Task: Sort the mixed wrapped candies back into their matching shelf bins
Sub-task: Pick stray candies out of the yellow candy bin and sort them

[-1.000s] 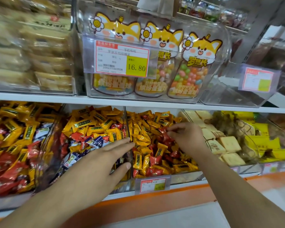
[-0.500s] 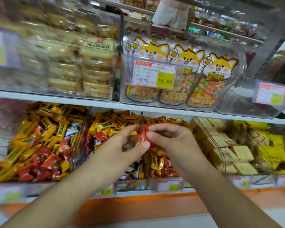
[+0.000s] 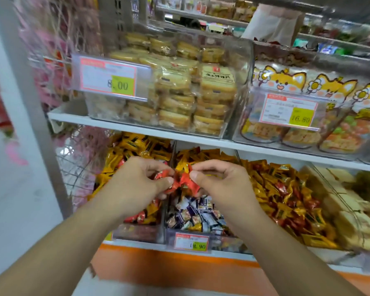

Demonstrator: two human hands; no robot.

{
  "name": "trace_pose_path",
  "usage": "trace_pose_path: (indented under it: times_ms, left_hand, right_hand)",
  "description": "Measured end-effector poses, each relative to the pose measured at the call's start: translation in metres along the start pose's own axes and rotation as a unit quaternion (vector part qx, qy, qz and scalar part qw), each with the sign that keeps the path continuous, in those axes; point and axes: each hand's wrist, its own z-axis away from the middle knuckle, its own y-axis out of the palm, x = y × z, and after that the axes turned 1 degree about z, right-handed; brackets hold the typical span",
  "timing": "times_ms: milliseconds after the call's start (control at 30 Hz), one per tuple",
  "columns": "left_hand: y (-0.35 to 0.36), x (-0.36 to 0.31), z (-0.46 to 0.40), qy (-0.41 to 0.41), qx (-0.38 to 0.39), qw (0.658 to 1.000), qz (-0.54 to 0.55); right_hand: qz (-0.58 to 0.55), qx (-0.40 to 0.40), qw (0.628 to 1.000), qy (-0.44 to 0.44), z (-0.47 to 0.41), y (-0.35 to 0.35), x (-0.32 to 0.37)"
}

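Both hands meet above the lower shelf bins. Left hand point(image 3: 137, 180) and right hand point(image 3: 220, 182) each pinch small red foil-wrapped candies point(image 3: 183, 183) between thumb and fingertips, held just over the clear plastic bin of purple-and-white wrapped sweets point(image 3: 198, 216). Clear bins of yellow and red wrapped candies point(image 3: 286, 199) sit either side. Above, white shelf board point(image 3: 137, 129) carries clear box of packaged biscuits point(image 3: 179, 97).

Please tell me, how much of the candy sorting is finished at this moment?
Done: nothing provably. In hand: the left hand and right hand both pinch red wrapped candies in front of the bins. Left: the middle bin holds yellow and purple-white wrappers together, and the right bin mixes red with yellow.
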Motion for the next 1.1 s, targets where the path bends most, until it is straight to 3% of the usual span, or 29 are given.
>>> trace_pose_path:
  times_ms: [233, 367, 533, 733, 967, 1100]
  left_hand:
    - [-0.052, 0.026, -0.021, 0.010, -0.157, 0.966, -0.206]
    - [-0.055, 0.027, -0.022, -0.006, -0.141, 0.960, -0.242]
    - [-0.038, 0.018, -0.017, 0.022, -0.127, 0.956, -0.262]
    - [0.013, -0.006, -0.013, 0.149, -0.047, 0.946, -0.285]
    - [0.096, -0.016, -0.019, 0.242, 0.116, 0.925, -0.267]
    - [0.135, -0.020, -0.016, 0.260, 0.172, 0.914, -0.261]
  right_hand:
    - [0.016, 0.022, 0.999, -0.022, -0.020, 0.044, 0.003]
    - [0.084, 0.118, 0.988, -0.047, -0.024, 0.055, -0.001]
    - [0.188, 0.105, 0.975, -0.050, -0.019, 0.029, -0.008]
    - [0.232, 0.020, 0.969, -0.077, -0.003, -0.050, -0.020]
    - [0.319, -0.101, 0.942, -0.016, 0.001, -0.169, -0.048]
    - [0.360, -0.092, 0.928, 0.004, 0.001, -0.213, -0.071]
